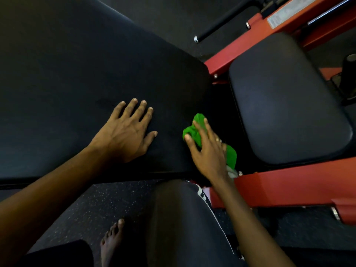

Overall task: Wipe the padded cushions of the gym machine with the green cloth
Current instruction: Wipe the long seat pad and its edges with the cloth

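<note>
Large black padded cushion: broad, matte, flat, with a rounded corner toward the red frame, filling the left and centre. Smaller black cushion: rounded rectangle, faintly glossy, apart from the large one across a dark gap, sitting on the frame at right. Green cloth: bright, crumpled into a bunch, pressed against the large cushion's right edge near its near corner, one fold hanging down into the gap.

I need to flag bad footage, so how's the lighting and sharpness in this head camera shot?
Head view: dim, the big black cushion nearly featureless; the green cloth under the right hand is vivid; the left hand is sharp; the red frame bends from wide-angle distortion.
</note>
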### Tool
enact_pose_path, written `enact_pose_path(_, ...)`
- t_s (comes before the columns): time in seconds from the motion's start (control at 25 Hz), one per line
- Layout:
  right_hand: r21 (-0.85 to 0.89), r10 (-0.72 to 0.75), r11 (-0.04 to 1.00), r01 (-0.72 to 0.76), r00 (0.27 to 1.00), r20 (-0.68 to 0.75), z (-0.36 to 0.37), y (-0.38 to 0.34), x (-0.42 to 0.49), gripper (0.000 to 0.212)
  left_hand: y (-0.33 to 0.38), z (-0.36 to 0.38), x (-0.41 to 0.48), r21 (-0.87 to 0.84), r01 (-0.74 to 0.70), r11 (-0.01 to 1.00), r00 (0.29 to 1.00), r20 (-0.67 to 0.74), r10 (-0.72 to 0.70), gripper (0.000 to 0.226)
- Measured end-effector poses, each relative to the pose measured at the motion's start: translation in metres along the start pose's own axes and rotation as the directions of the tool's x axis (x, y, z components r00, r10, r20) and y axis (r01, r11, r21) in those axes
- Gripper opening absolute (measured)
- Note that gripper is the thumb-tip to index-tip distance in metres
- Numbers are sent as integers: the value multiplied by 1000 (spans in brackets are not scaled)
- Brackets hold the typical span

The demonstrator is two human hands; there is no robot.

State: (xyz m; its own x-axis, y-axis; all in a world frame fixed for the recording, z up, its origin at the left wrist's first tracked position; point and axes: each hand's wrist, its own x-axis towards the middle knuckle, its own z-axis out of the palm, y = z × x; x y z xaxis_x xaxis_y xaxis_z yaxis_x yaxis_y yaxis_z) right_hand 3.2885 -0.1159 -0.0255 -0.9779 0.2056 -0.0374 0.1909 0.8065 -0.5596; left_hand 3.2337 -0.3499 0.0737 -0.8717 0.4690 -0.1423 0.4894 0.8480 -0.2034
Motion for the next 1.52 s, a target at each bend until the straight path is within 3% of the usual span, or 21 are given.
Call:
enact_pose_path(0.16,-1,-12,1000,12,999,-53,5,3,3,64,3,-1,1,5,-3,1000,1000,19,3,80)
enact_pose_path(0.36,27,215,976,-216,976,32,2,10,93,63,3,-3,0,-17,-12,1000,1000,15,13,82)
enact_pose_path(0.56,37,9,999,-11,1000,30,3,-6,2,64,15,-4,28,-57,-96,994,995,5,97,77)
enact_pose_path(0.68,20,-21,1000,22,1000,-22,5,-1,10,67,21,0,48,-63,-137,989,989,49,140,69)
enact_pose_path(0.92,42,245,968,-247,969,36,2,20,117,65,22,8,49,-18,-155,988,985,74,156,71)
enact_pose_path(1.2,12,17,1000,-17,1000,-22,10,-10,54,62,23,4,51,-34,-145,989,985,90,147,70)
enact_pose_path(1.4,72,208,975,-209,978,18,3,22,169,65,24,4,50,-26,-139,990,986,91,141,70)
enact_pose_path(1.52,69,240,968,-242,970,36,2,20,178,66,24,4,51,-23,-133,991,988,81,135,70)
